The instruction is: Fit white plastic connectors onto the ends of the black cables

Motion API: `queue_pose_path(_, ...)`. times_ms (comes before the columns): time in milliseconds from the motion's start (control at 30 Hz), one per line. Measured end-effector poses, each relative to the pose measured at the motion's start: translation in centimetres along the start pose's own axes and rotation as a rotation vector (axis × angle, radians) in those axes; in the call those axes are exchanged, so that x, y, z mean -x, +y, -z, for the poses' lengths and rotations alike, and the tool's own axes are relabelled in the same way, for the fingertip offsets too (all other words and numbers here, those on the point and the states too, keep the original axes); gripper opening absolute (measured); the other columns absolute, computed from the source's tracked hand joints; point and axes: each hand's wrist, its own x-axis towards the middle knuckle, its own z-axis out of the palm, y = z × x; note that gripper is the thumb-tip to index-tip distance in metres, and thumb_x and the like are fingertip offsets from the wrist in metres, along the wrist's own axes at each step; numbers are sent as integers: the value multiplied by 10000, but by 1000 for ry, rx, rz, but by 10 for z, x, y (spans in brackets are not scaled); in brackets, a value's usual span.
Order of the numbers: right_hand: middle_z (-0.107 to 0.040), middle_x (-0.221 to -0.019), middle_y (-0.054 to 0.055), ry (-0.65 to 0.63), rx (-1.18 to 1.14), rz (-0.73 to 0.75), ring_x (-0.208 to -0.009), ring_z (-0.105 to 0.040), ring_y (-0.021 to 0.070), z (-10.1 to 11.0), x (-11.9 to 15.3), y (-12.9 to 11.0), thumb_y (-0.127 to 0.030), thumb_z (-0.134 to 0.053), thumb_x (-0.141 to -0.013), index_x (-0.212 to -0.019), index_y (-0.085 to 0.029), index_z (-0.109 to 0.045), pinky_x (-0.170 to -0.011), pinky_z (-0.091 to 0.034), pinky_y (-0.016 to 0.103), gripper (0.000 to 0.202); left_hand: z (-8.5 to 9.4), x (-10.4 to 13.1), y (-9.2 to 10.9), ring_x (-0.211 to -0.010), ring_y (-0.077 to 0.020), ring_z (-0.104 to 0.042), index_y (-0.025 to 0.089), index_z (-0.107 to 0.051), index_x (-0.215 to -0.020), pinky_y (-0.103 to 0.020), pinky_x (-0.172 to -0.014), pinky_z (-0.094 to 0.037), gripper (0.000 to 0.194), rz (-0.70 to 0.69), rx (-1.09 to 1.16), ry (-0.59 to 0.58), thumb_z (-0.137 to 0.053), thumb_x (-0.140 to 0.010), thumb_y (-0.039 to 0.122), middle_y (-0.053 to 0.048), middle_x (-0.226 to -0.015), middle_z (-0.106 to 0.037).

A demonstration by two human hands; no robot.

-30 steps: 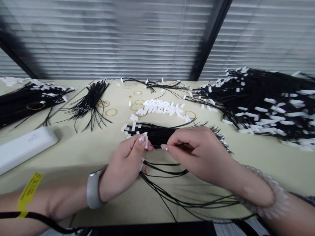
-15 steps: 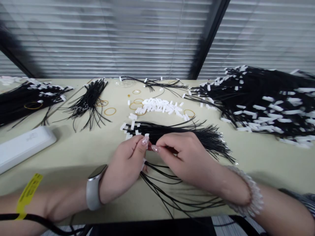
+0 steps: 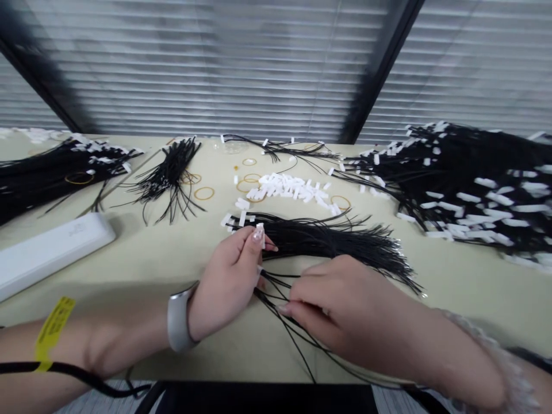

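My left hand (image 3: 228, 276) is closed, with a small white connector (image 3: 260, 234) pinched at its thumb tip. Black wires (image 3: 297, 333) with white ends come out from under its fingers and trail right. My right hand (image 3: 340, 305) is closed over these wires, thumb and forefinger together; whether it grips one is hidden. Just beyond both hands lies a thick bundle of black wires (image 3: 319, 238), white connectors at its left end and bare tips at its right. Behind the bundle is a heap of loose white connectors (image 3: 293, 187).
At the right lies a large pile of black wires (image 3: 470, 178) with white connectors. Two more wire bundles (image 3: 38, 178) (image 3: 172, 172) are at the left, near a white box (image 3: 56, 247). Yellow rubber bands (image 3: 204, 193) lie about. Window blinds (image 3: 276, 69) stand behind the table (image 3: 181, 253).
My right hand has moved away from my left fingertips, down and to the right over the trailing wires. My left hand keeps its pinch. The whole view has shifted slightly.
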Motion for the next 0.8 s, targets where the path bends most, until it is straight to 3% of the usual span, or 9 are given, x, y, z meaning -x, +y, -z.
queue_pose_path(133,-510,-610,-54,103,17,-84,-527,-374,83,-8,0,-4,-264,-482,-822,-705,-190,-481,-501,-206,262,139,-1,-1,2,-455,-79,-414,172,-540,-744,-148,-380,-417,358,-14,20,28,-373,-861,467,43,-552,-395)
queue_pose_path(200,-520,-608,-42,101,59,-61,-530,-377,95,-9,0,-3,-266,-466,-830,-676,-189,-476,-506,-199,271,173,-1,-2,2,-460,-79,-408,171,-534,-751,-144,-380,-418,370,-3,31,38,-369,-857,486,44,-550,-392)
queue_pose_path(333,-531,-563,-42,-42,-24,-27,-507,-404,76,-7,-3,1,-213,-379,-877,-584,-169,-460,-515,-256,246,307,-1,-4,-1,-445,-66,-399,173,-533,-770,-144,-377,-416,383,22,29,55,-365,-853,507,39,-583,-432)
queue_pose_path(467,-523,-499,-57,-194,-362,-202,-447,-450,38,-5,-5,5,-238,-331,-892,-593,-161,-456,-477,-318,171,333,-1,-4,-3,-425,-61,-391,179,-534,-788,-145,-373,-418,373,0,67,68,-368,-852,507,48,-563,-418)
queue_pose_path(567,-526,-524,-57,-298,-578,-212,-454,-467,29,-8,-7,6,-218,-325,-877,-601,-156,-432,-453,-324,143,302,-1,-3,-2,-413,-66,-363,179,-529,-780,-138,-359,-407,369,-7,95,51,-364,-856,500,59,-504,-371)
queue_pose_path(667,-457,-531,-60,-269,-606,-137,-483,-403,30,-12,-12,7,-200,-359,-846,-588,-152,-404,-455,-297,151,267,-1,-3,0,-413,-69,-355,178,-523,-776,-139,-355,-405,366,1,124,50,-373,-851,503,59,-492,-367)
queue_pose_path(800,-423,-535,-66,-180,-449,-98,-510,-347,37,-13,-14,7,-169,-403,-795,-583,-154,-429,-469,-261,171,215,-2,-3,-1,-412,-69,-354,177,-528,-776,-144,-359,-408,360,0,167,46,-386,-847,500,57,-495,-367)
